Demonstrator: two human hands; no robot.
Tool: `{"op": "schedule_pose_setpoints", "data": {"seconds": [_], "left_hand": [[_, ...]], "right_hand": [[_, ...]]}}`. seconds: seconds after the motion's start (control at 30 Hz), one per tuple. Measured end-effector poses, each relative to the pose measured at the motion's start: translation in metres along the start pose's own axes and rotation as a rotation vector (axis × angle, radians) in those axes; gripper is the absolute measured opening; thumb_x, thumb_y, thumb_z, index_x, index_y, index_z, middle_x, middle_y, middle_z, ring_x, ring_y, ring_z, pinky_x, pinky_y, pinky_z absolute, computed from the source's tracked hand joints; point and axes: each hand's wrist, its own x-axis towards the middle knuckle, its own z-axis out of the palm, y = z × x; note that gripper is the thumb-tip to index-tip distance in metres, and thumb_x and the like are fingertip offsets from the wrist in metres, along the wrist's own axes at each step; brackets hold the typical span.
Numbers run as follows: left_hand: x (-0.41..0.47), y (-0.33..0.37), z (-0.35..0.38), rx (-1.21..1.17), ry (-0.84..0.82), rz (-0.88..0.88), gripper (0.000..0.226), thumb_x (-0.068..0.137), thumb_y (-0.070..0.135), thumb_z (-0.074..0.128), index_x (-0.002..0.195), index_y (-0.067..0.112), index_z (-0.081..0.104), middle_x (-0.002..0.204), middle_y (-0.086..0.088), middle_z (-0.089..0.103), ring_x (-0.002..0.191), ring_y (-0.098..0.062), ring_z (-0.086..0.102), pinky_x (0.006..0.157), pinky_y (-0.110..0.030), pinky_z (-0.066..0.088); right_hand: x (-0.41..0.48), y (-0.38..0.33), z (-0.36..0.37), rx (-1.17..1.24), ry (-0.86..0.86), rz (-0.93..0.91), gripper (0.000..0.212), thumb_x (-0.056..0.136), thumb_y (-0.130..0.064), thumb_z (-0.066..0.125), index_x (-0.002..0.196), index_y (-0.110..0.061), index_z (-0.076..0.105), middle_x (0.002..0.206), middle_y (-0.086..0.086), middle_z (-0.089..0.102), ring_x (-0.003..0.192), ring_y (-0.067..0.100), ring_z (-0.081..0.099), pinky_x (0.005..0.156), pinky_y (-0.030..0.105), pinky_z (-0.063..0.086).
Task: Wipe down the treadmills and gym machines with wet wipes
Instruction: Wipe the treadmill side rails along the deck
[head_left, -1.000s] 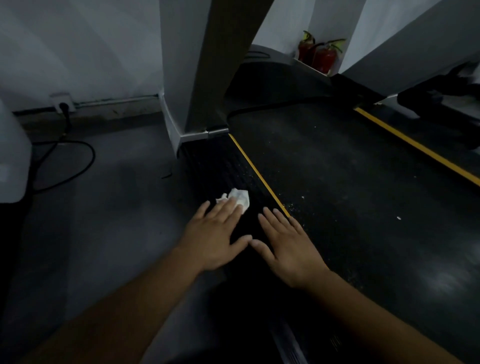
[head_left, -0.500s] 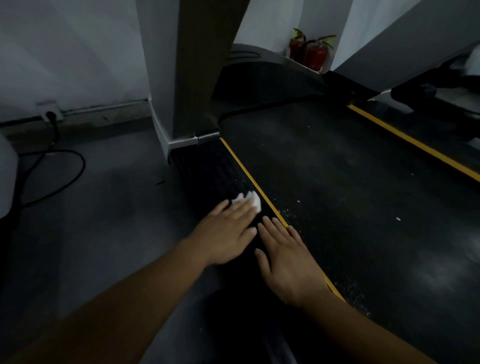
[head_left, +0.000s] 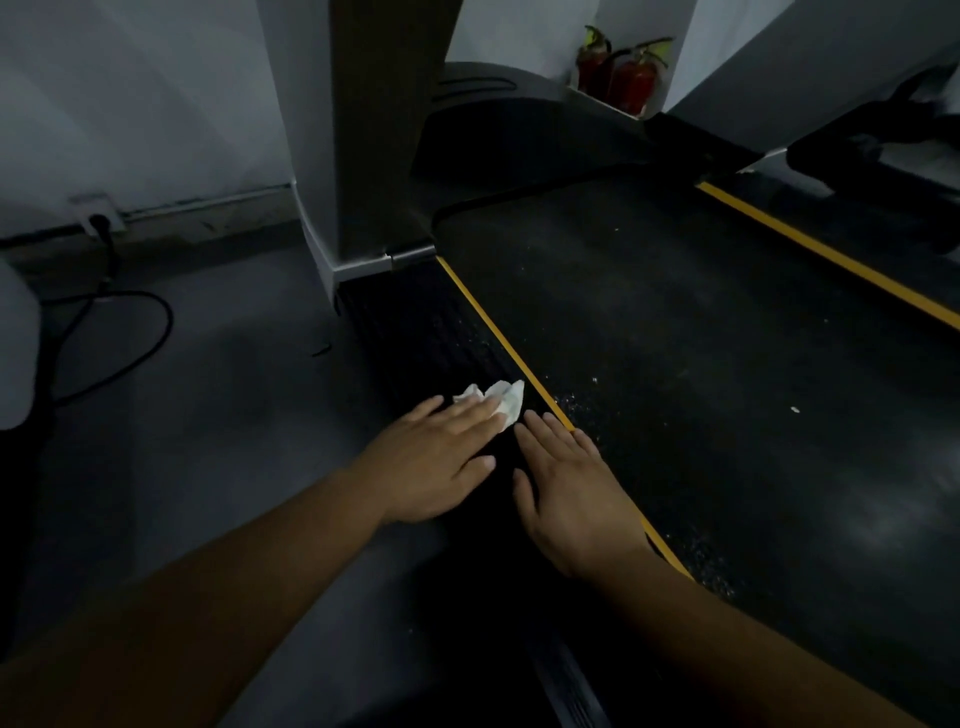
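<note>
One wipe (head_left: 508, 399) crosswise on rail (head_left: 415, 322), under left hand (head_left: 434, 460).

crumpled white wipe (head_left: 500, 399) on treadmill rail (head_left: 415, 332)

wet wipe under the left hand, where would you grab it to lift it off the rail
Pinch the bunched, raised folds of the wet wipe that stick out past the left hand, coming from above. Its near part is pinned flat under that hand, so there is probably no edge to catch there.
</note>
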Motion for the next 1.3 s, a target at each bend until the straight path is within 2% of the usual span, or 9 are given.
{"op": "schedule_pose_setpoints", "data": {"seconds": [0.13,0.4,0.5,0.6,0.7,0.77,0.97,1.1,1.3], "left_hand": [[0.019,0.01,-0.014,-0.054,0.106,-0.021,0.058,0.109,0.041,0.029,0.163,0.027,0.012,0.17,0.01,-0.002,0.156,-0.008,-0.001,0.123,-0.029,-0.003],[0.012,0.003,0.015,-0.071,0.059,0.04,0.079,0.094,0.061,0.005,0.163,0.023,0.013,0.169,0.009,0.003,0.151,0.001,-0.007,0.124,-0.022,-0.005],[0.016,-0.006,0.006,-0.114,0.101,0.068,0.073,0.097,0.06,0.015,0.153,0.024,0.045,0.161,0.009,0.037,0.151,-0.007,0.026,0.124,-0.03,0.022],[0.039,0.006,0.003,-0.139,0.227,-0.042,0.039,0.104,0.041,0.041,0.12,0.018,0.068,0.122,0.005,0.066,0.124,-0.018,0.055,0.09,-0.032,0.048],[0.04,0.021,0.016,-0.19,0.311,-0.062,0.031,0.104,0.021,0.053,0.134,0.019,0.062,0.131,0.004,0.06,0.124,-0.018,0.053,0.087,-0.026,0.042],[0.036,0.02,0.019,-0.202,0.266,-0.013,0.043,0.107,0.017,0.047,0.15,0.021,0.049,0.155,0.007,0.045,0.146,-0.017,0.036,0.11,-0.03,0.039],[0.046,0.004,0.006,-0.113,0.013,0.145,0.059,0.11,0.029,0.03,0.163,0.028,0.004,0.165,0.017,-0.009,0.152,0.003,-0.01,0.123,-0.023,-0.011],[0.053,-0.022,-0.006,-0.117,0.044,-0.054,0.06,0.11,0.034,0.03,0.163,0.022,0.006,0.169,0.008,-0.004,0.155,-0.005,-0.004,0.123,-0.024,-0.005],[0.042,-0.003,0.0,-0.165,0.059,0.13,0.056,0.11,0.024,0.034,0.163,0.024,0.015,0.169,0.011,0.005,0.154,0.0,0.002,0.124,-0.02,-0.001]], "right_hand": [[-0.018,0.0,0.0,-0.056,-0.074,0.003,0.082,0.089,-0.063,-0.008,0.162,-0.025,0.001,0.168,-0.006,-0.011,0.152,0.008,-0.018,0.121,0.03,-0.014],[-0.028,0.0,-0.002,-0.034,-0.037,0.001,0.067,0.105,-0.058,0.018,0.162,-0.029,0.0,0.167,-0.009,-0.013,0.152,0.006,-0.018,0.123,0.032,-0.011],[-0.026,-0.001,-0.002,-0.031,-0.002,0.012,0.067,0.104,-0.058,0.02,0.162,-0.028,0.006,0.168,-0.008,-0.007,0.152,0.006,-0.015,0.121,0.031,-0.012],[-0.025,-0.002,-0.001,-0.03,-0.005,0.01,0.068,0.103,-0.058,0.019,0.162,-0.028,0.006,0.169,-0.008,-0.005,0.153,0.007,-0.015,0.122,0.032,-0.012],[-0.026,-0.001,-0.001,-0.025,-0.011,0.014,0.068,0.103,-0.058,0.02,0.162,-0.028,0.005,0.169,-0.008,-0.007,0.153,0.007,-0.016,0.122,0.032,-0.013],[-0.026,-0.001,0.0,-0.034,-0.004,0.006,0.068,0.103,-0.058,0.02,0.162,-0.028,0.006,0.169,-0.008,-0.006,0.153,0.007,-0.015,0.121,0.032,-0.013],[-0.026,-0.003,0.0,-0.024,0.018,0.017,0.069,0.102,-0.057,0.021,0.162,-0.027,0.009,0.169,-0.006,-0.002,0.153,0.007,-0.011,0.121,0.03,-0.012],[-0.026,-0.002,-0.003,-0.036,-0.017,0.026,0.067,0.104,-0.058,0.02,0.162,-0.028,0.005,0.168,-0.008,-0.007,0.153,0.006,-0.015,0.122,0.031,-0.012],[-0.025,-0.003,0.0,-0.036,-0.013,0.032,0.071,0.099,-0.06,0.016,0.162,-0.027,0.009,0.169,-0.007,-0.003,0.154,0.007,-0.011,0.125,0.033,-0.007]]}}
